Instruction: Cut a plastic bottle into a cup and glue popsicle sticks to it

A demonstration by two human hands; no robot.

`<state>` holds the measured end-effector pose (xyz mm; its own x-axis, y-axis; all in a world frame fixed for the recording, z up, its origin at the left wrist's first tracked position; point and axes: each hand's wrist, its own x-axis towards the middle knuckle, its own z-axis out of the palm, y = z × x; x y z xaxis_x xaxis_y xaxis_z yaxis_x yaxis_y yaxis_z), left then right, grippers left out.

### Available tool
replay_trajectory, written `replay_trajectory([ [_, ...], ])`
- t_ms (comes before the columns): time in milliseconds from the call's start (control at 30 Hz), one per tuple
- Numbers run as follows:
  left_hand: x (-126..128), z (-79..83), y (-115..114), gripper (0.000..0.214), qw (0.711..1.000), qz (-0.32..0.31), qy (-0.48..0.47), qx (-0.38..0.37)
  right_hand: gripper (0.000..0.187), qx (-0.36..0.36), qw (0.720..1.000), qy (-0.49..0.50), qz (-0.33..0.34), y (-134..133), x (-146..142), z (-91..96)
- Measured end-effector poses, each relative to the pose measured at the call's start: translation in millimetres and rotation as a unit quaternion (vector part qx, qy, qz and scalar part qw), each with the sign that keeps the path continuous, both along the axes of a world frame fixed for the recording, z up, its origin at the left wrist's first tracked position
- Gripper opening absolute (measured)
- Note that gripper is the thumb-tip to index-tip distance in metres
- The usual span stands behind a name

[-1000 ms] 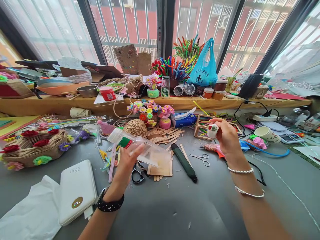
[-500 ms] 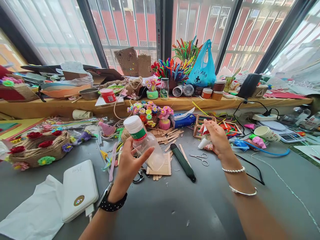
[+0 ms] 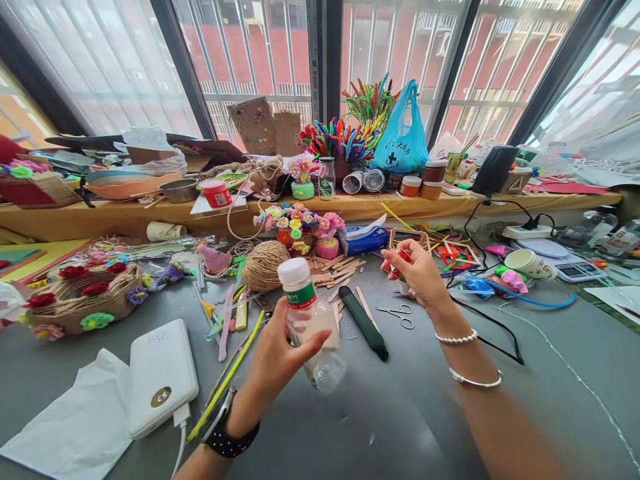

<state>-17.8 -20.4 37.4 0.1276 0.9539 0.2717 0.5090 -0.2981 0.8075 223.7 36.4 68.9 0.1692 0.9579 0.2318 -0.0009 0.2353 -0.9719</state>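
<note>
My left hand [image 3: 283,353] is wrapped round a clear plastic bottle [image 3: 301,297] with a white cap and a green and red label. The bottle is held above the table, a little tilted, and looks see-through below the label. In my right hand [image 3: 419,272] is a small red and white tube [image 3: 401,262], pinched by the fingers and mostly hidden by them. Below that hand lie small scissors [image 3: 399,315]. Between the hands rest a long dark green tool [image 3: 363,325] and several wooden craft sticks [image 3: 345,268].
A ball of twine [image 3: 265,267] sits behind the bottle. On the left are a white power bank [image 3: 163,373], a tissue [image 3: 75,417] and a twine basket [image 3: 63,313] with flowers. Craft flowers [image 3: 327,235], a blue tissue pack [image 3: 364,240] and a kitchen scale [image 3: 575,267] stand farther back.
The bottle and my left hand have moved down and right, towards me, uncovering the twine ball. My right hand has shifted slightly left, and the tube's white end is now hidden.
</note>
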Motion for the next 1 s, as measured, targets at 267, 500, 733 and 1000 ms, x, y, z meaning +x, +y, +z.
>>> replay_trajectory([
  [267, 33, -17.6, -2, 0.073, 0.975, 0.048, 0.126, 0.175, 0.033, 0.021, 0.998, -0.053, 0.024, 1, 1, -2.1],
  [500, 30, -12.5, -4, 0.072, 0.991, -0.065, 0.078, 0.088, 0.025, 0.042, 0.991, -0.125, 0.02, 4, 2, -8.1],
  [733, 25, -19.6, 6, 0.087, 0.995, -0.086, 0.031, 0.045, 0.028, 0.045, 0.989, -0.136, 0.021, 9, 1, -14.4],
  [1000, 18, -25.0, 12, 0.084, 0.986, -0.162, -0.037, -0.035, 0.022, 0.009, 0.995, -0.085, 0.049, 18, -3, -31.4],
])
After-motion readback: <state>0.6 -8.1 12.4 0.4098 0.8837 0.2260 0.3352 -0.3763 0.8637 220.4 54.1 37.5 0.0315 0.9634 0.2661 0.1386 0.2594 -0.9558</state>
